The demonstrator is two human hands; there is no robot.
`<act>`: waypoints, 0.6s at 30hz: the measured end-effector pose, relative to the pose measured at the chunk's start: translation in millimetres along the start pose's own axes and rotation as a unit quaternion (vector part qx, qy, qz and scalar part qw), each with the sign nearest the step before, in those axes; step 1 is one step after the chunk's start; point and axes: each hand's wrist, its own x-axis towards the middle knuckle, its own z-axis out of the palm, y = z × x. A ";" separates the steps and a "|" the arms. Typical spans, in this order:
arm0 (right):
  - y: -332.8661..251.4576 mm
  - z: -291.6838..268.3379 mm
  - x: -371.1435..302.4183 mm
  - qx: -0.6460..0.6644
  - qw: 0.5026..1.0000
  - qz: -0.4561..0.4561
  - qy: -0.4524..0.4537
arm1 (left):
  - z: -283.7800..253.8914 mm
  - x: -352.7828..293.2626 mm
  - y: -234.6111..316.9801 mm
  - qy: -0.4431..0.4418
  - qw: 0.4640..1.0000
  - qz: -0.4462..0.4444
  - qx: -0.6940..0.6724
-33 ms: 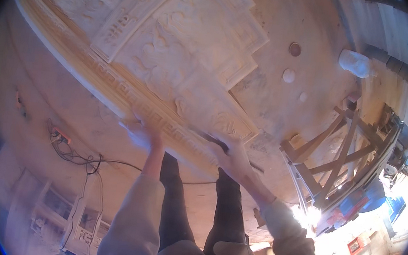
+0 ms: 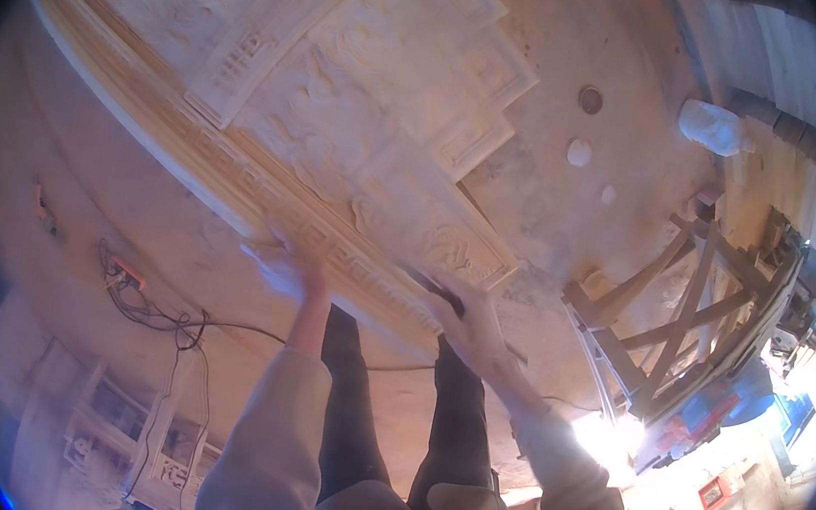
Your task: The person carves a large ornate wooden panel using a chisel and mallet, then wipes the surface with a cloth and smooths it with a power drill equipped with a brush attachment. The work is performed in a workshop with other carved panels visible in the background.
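Note:
A large pale wooden panel (image 2: 342, 127), carved in relief, spreads over the upper left, with a stepped outline at its right. A moulded rail with a fret pattern (image 2: 263, 200) runs along its near edge. My left hand (image 2: 295, 260) rests at this rail; its fingers are smeared and I cannot make out their pose. To its right, my right hand (image 2: 470, 325) is closed round a slim dark tool (image 2: 433, 286) at the rail's right end. One end of the tool lies over the carving; the other shows beyond my hand. Its exact kind is unclear.
Black cables (image 2: 189, 323) with an orange socket block (image 2: 127, 271) cross the floor at left. A wooden trestle-like frame (image 2: 689, 307) stands at right beside a bright light (image 2: 608, 439). Farther back are a white bag-like bundle (image 2: 709, 126) and small round items (image 2: 590, 99).
My right hand and the dark tool have shifted slightly right and down. My left hand and the panel stay in nearly the same place.

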 end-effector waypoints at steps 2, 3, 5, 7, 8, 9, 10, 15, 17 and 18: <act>26.4 -11.0 -38.9 -0.023 0.999 0.034 0.009 | -1.5 3.7 -1.7 0.015 0.999 0.026 -0.013; 40.1 -10.9 -59.8 -0.033 0.997 0.071 0.025 | -2.7 5.8 -1.9 0.011 1.000 0.025 -0.010; 69.5 -10.5 -97.2 -0.063 0.991 0.104 0.054 | -4.6 5.0 -4.4 -0.049 0.998 -0.028 0.024; 97.5 -10.0 -135.7 -0.099 0.980 0.160 0.069 | -5.5 6.7 -9.2 -0.071 0.997 -0.029 -0.002; 110.3 -9.8 -152.7 -0.117 0.972 0.188 0.077 | -4.8 9.3 -12.7 -0.074 0.997 -0.008 -0.019; 122.2 -11.2 -167.2 -0.138 0.961 0.225 0.084 | -4.7 12.9 -17.5 -0.096 0.995 -0.020 0.011; 132.6 -15.9 -181.5 -0.138 0.960 0.231 0.082 | -3.5 18.9 -22.3 -0.112 0.993 -0.012 0.038; 160.8 -57.7 -244.4 -0.124 0.926 0.323 0.149 | -11.4 52.8 -46.8 -0.297 0.943 -0.012 -0.151; 166.3 -77.0 -264.3 -0.130 0.905 0.338 0.222 | -29.6 58.2 -49.4 -0.365 0.908 -0.078 -0.189; 167.7 -87.0 -274.2 -0.101 0.907 0.306 0.270 | -36.1 61.4 -44.4 -0.416 0.901 -0.056 -0.110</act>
